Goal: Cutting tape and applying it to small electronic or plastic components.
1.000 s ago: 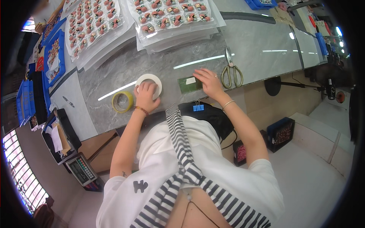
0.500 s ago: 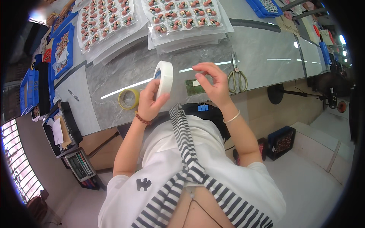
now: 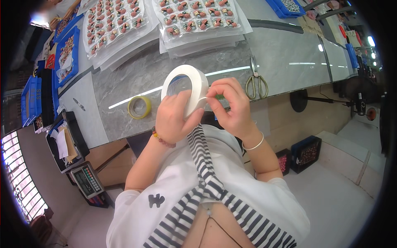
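White tape ring, tilted and held up in both hands

Smooth white and broad-rimmed, the tape roll [image 3: 200, 84] stands tilted above the counter [image 3: 124, 89], towards 11 o'clock from the middle of the view. Its flat side faces the wearer, and bluish marks line the round hole. A thin, pale tape end [image 3: 202, 99] curls off the rim at 4 o'clock.

The left hand [image 3: 173, 118] has its grip clamped on the roll, fingers in the hole and thumb outside. The right hand's [image 3: 232, 107] grip is pinched together on the tape end.

Grey, marble-veined and glossy, the counter reflects bright streaks of light. Taking the roll as the clock's centre, a yellow tape roll [image 3: 147, 108] lies at 8, scissors [image 3: 256, 75] at 3, and a clear tray [image 3: 196, 16] of small reddish pieces at 12. A pen [image 3: 79, 104] lies at 9. Beyond are a keypad scale [image 3: 87, 181] between 7 and 8, a barred window [image 3: 25, 182] at 8, and pale floor [image 3: 322, 198] at 4.
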Demonstrator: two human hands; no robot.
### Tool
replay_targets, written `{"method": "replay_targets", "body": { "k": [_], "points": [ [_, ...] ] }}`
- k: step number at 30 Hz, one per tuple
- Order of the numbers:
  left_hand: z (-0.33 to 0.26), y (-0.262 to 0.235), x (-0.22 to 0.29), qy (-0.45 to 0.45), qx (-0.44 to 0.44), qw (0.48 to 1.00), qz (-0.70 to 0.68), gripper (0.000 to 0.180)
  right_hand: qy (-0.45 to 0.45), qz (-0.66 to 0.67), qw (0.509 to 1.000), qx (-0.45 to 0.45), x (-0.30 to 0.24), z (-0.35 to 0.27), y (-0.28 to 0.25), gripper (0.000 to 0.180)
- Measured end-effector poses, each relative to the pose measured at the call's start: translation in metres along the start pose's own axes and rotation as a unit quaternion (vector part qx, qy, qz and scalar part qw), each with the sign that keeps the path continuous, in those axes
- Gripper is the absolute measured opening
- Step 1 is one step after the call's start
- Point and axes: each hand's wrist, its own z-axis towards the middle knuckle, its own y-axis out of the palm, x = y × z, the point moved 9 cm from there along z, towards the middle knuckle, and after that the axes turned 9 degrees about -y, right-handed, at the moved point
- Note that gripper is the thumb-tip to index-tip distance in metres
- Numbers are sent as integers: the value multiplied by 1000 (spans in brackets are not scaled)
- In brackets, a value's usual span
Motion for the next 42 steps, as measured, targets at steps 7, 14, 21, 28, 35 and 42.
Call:
{"method": "replay_targets", "body": {
  "k": [7, 14, 21, 28, 35, 42],
  "points": [
    [7, 5, -17, -30, -31, 996, -75, 29, 15, 10, 999, 26, 2, -9, -1, 10],
    [8, 5, -14, -36, -29, 997, -55, 22, 5, 13, 1000, -5, 4, -2, -1, 13],
    [13, 5, -27, -69, -23, 992, -105, 20, -105, -30, 994, 8, -18, -11, 2, 18],
    [8, 6, -152, -181, 3, 981, 70, 22, 308, 438, 844, -22, 75, -67, -8, 11],
    [-25, 110, -204, -16, -83, 961, 263, 31, 600, 587, 541, -58, 227, -204, 66, 26],
    [-28, 122, -210, -51, -10, 961, 270, 41, 621, 366, 692, -43, 266, -219, 75, 13]
  ]
}}
